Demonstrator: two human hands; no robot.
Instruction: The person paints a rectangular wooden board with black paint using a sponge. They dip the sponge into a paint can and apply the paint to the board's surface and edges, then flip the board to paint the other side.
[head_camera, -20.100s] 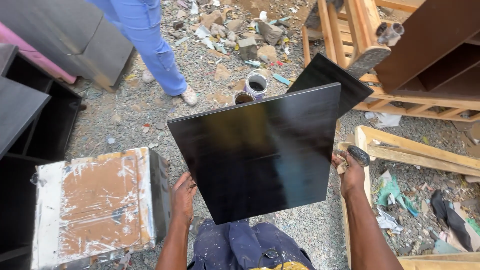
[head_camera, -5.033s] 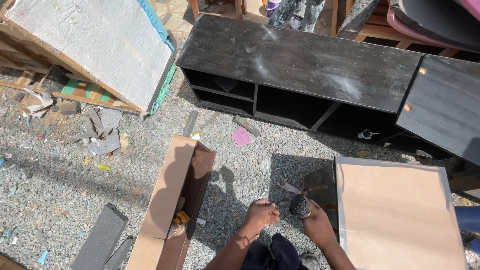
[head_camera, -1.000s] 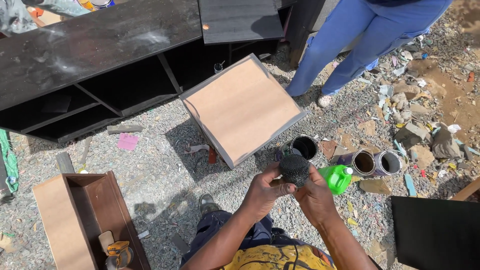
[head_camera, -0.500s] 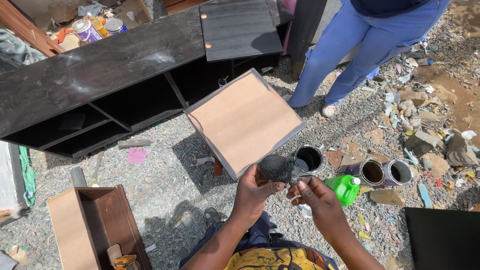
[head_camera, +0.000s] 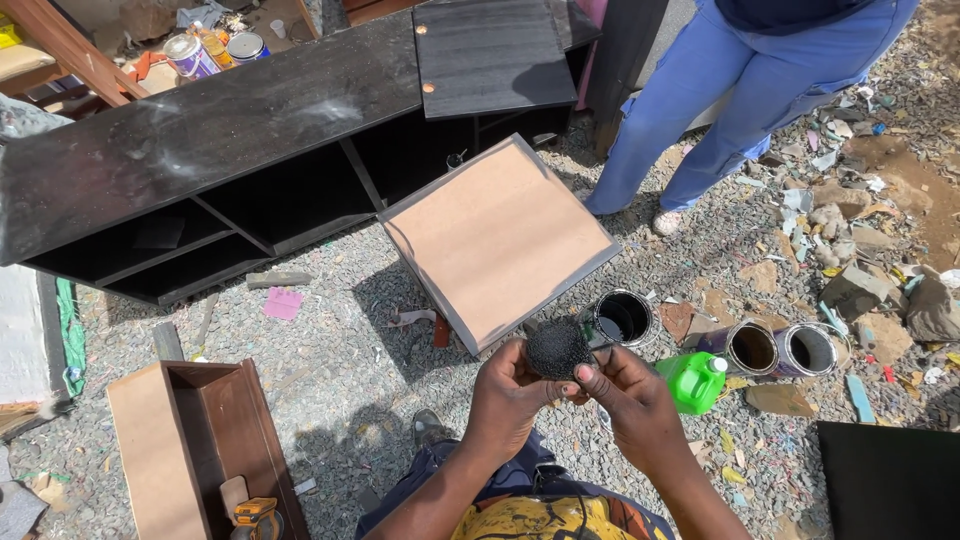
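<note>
Head view: left hand (head_camera: 510, 395) and right hand (head_camera: 625, 395) both pinch a round black sponge (head_camera: 557, 348), no long axis, above open gravel (head_camera: 340, 350) beside a paint tin (head_camera: 622, 318).

Black sponge (head_camera: 557, 347) pinched between both hands: rough, porous, matt. Just beyond grip, open metal tin (head_camera: 622, 318), shiny rim, glossy dark inside. Right of grip, green plastic bottle (head_camera: 692, 381), smooth. Board (head_camera: 498, 238) beyond: matt tan face, black edge. Ground: coarse grey gravel (head_camera: 330, 350).

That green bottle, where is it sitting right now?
In the head view the green bottle lies on the gravel just right of the right hand, between the open tin and the pair of tins.
</note>
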